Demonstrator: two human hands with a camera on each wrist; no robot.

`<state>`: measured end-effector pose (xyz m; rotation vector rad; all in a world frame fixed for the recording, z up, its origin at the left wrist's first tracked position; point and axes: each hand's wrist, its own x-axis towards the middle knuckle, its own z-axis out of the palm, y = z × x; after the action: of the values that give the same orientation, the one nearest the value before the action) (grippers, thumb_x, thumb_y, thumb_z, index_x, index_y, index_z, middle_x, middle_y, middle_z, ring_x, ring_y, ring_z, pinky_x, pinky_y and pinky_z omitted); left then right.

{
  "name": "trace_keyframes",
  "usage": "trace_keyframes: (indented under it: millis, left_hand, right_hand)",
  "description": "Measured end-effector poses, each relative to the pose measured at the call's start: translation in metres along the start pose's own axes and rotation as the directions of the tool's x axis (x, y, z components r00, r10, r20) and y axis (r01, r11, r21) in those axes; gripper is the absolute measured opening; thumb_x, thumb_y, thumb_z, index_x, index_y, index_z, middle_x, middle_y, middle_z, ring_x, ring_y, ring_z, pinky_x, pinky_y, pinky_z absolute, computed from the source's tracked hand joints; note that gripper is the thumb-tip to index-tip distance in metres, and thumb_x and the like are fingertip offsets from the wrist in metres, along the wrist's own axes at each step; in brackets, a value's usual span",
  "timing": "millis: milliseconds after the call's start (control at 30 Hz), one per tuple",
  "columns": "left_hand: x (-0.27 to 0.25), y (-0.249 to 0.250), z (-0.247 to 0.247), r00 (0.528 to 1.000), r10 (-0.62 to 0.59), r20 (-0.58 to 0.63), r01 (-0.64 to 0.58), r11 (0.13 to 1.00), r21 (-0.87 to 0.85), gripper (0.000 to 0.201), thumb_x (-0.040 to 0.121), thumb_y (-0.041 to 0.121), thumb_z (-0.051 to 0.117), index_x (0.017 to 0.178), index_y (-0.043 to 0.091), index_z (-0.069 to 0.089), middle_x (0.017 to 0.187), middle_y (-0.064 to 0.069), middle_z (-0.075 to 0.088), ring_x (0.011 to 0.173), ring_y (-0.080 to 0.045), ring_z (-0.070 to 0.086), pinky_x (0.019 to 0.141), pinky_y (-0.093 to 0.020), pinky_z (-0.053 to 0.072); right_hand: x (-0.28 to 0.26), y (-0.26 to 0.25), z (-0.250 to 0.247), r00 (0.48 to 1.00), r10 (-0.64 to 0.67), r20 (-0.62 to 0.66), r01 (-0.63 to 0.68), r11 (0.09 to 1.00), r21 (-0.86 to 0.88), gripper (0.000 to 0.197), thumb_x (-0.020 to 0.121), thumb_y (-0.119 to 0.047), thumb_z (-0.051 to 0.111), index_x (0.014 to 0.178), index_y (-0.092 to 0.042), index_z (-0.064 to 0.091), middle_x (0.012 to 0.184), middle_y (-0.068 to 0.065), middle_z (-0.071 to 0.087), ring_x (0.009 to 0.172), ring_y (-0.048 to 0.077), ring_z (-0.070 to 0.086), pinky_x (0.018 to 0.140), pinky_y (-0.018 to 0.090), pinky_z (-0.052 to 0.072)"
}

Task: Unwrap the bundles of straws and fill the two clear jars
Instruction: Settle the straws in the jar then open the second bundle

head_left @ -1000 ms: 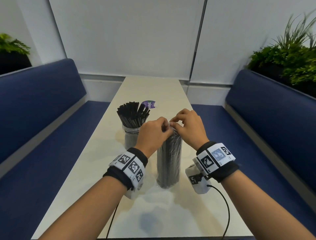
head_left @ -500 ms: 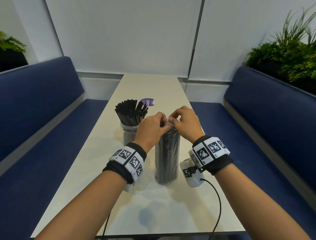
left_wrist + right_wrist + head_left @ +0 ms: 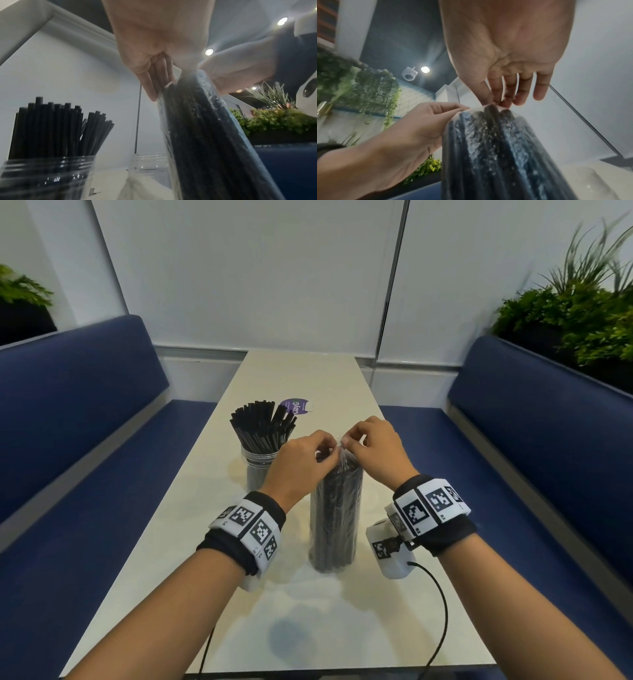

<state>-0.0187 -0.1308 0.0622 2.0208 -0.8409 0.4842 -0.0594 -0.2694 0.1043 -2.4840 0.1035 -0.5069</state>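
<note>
Plastic wrap [image 3: 339, 455] pinched by both hands

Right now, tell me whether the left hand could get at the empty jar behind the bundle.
Probably yes, once it lets go: the left hand pinches the wrapped bundle's top, and the empty jar stands just beyond, beside the filled jar, apparently unblocked.

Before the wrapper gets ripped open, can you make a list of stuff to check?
1. Both hands pinch the wrapper top: left hand, right hand: ok.
2. Straw bundle stands upright on the table: ok.
3. Wrapper already torn open: cannot tell.
4. Empty jar ready nearby: ok.
5. Full jar clear of the left hand: ok.
</note>
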Motion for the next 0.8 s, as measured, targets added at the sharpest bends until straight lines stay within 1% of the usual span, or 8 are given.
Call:
trace_keyframes:
  millis: [67,167,233,333,467,633,700,800]
  left_hand:
    - [0.001,0.0,-0.001,0.998,0.057,-0.025,-0.054,0.994,0.099,0.021,0.085,0.027,0.062,0.096,0.01,0.065,0.087,-0.008,0.072,0.077,-0.023,0.066,0.073,-0.036,0.055]
    - [0.0,0.001,0.001,0.993,0.084,-0.082,-0.075,0.991,0.109,0.023,0.083,0.028,0.063,0.097,0.011,0.066,0.084,-0.007,0.072,0.074,-0.023,0.065,0.067,-0.025,0.048]
    - [-0.004,-0.001,0.005,0.994,0.058,-0.094,-0.053,0.997,0.052,0.026,0.082,0.029,0.061,0.1,0.011,0.067,0.086,-0.008,0.072,0.074,-0.023,0.065,0.068,-0.026,0.05]
    - [-0.009,-0.006,0.009,0.994,-0.006,-0.105,-0.004,0.996,-0.09,0.028,0.083,0.03,0.059,0.105,0.013,0.067,0.092,-0.006,0.072,0.079,-0.021,0.066,0.075,-0.038,0.057]
    - [-0.01,-0.002,0.007,0.994,-0.059,-0.095,0.04,0.981,-0.191,0.018,0.086,0.019,0.062,0.102,0.01,0.065,0.098,-0.007,0.071,0.087,-0.019,0.068,0.08,-0.032,0.058]
    - [-0.006,-0.001,-0.001,0.991,0.118,-0.066,-0.116,0.993,0.034,0.033,0.084,0.036,0.053,0.1,0.009,0.064,0.101,-0.008,0.07,0.093,-0.02,0.065,0.081,-0.028,0.055]
    - [-0.003,-0.001,-0.005,0.983,0.177,-0.047,-0.169,0.975,0.143,0.033,0.084,0.036,0.051,0.094,0.008,0.066,0.096,-0.008,0.071,0.091,-0.021,0.066,0.076,-0.032,0.057]
    - [0.0,0.001,-0.007,0.977,0.21,-0.034,-0.197,0.955,0.224,0.03,0.082,0.033,0.052,0.085,0.008,0.067,0.084,-0.008,0.072,0.079,-0.022,0.067,0.064,-0.034,0.058]
  right_hand:
    - [-0.001,-0.003,-0.001,0.999,-0.05,-0.016,0.049,0.996,-0.076,0.019,0.087,-0.024,0.054,0.092,-0.01,0.067,0.104,0.009,0.06,0.1,0.026,0.05,0.086,0.038,0.038]
    - [0.001,-0.003,0.002,0.999,-0.053,-0.008,0.053,0.998,-0.046,0.019,0.087,-0.025,0.055,0.093,-0.011,0.066,0.106,0.007,0.059,0.101,0.026,0.05,0.087,0.037,0.037]
    - [0.001,0.0,0.006,1.0,-0.014,0.019,0.013,1.0,0.028,0.018,0.087,-0.025,0.057,0.091,-0.012,0.066,0.102,0.006,0.058,0.101,0.029,0.051,0.091,0.045,0.04]
    - [0.0,0.001,0.009,0.998,0.018,0.067,-0.021,0.999,0.05,0.017,0.087,-0.026,0.057,0.093,-0.012,0.066,0.096,0.001,0.053,0.104,0.03,0.05,0.093,0.05,0.04]
    - [0.004,0.0,0.005,0.998,0.018,0.062,-0.019,1.0,0.014,0.02,0.089,-0.024,0.054,0.096,-0.009,0.065,0.108,0.011,0.058,0.108,0.031,0.049,0.095,0.047,0.038]
    - [0.002,-0.004,-0.004,0.998,-0.054,0.038,0.059,0.984,-0.166,0.023,0.09,-0.026,0.051,0.098,-0.01,0.066,0.108,0.012,0.059,0.108,0.028,0.046,0.09,0.038,0.034]
    - [0.001,-0.006,-0.006,0.995,-0.087,0.042,0.095,0.961,-0.258,0.024,0.09,-0.027,0.05,0.099,-0.01,0.065,0.107,0.011,0.059,0.108,0.028,0.045,0.089,0.037,0.033]
    - [-0.001,-0.009,-0.006,0.989,-0.142,0.041,0.148,0.933,-0.329,0.025,0.09,-0.027,0.048,0.099,-0.011,0.064,0.108,0.009,0.058,0.106,0.026,0.045,0.089,0.035,0.031]
